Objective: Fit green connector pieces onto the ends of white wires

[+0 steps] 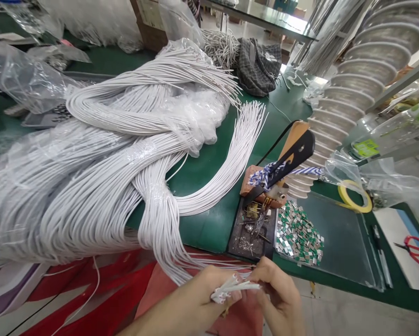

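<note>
Green table [204, 233] beyond white wires [235, 286] partly hidden by left hand [202, 291].

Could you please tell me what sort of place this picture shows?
Probably an electronics or cable assembly workshop. Thick bundles of white cable lie across a green table, many small green-and-silver parts are heaped near its edge, and a wide ribbed hose reaches down over it.

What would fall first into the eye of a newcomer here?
Probably the mass of white cables spread over the green table at left. Next might come the ribbed, clear hose at upper right, with small green and silver pieces below its end. At bottom centre, the left hand holds a bunch of white cable ends, the right hand close beside it.
</note>
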A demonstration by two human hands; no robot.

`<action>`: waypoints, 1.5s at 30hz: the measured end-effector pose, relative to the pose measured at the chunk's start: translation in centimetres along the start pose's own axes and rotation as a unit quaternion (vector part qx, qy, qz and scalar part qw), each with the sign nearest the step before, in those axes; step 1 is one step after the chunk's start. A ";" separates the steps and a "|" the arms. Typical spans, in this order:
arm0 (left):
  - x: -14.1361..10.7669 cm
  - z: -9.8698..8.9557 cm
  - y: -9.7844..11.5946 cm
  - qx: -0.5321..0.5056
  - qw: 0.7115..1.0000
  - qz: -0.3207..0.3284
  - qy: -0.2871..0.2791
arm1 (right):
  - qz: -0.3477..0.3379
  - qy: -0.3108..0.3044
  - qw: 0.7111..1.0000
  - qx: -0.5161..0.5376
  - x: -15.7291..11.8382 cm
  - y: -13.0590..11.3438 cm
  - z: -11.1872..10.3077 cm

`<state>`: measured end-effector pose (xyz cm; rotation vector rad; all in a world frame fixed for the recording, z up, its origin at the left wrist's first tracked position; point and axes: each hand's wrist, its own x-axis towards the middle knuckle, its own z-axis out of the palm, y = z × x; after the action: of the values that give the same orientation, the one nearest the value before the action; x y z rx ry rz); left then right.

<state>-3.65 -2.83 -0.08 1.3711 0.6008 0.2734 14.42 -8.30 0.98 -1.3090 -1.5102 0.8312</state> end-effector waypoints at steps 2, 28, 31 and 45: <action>0.4 -0.5 0.5 -0.028 0.999 0.027 -0.004 | 0.008 -0.003 1.000 -0.002 0.0 0.1 0.1; 3.7 -2.6 0.8 -0.150 0.986 -0.006 0.067 | -0.054 0.009 0.980 -0.191 1.0 0.6 -0.2; 3.7 -2.5 0.9 -0.113 0.991 0.003 0.075 | 0.004 0.047 0.970 -0.238 0.7 0.8 -2.1; 3.7 -2.4 0.5 -0.078 0.995 -0.006 0.057 | 0.163 0.139 0.912 -0.350 1.6 5.6 -7.6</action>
<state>-1.83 1.15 -0.62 1.2070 0.6696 0.3827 23.47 -6.25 -1.29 -2.1509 -1.4230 0.2571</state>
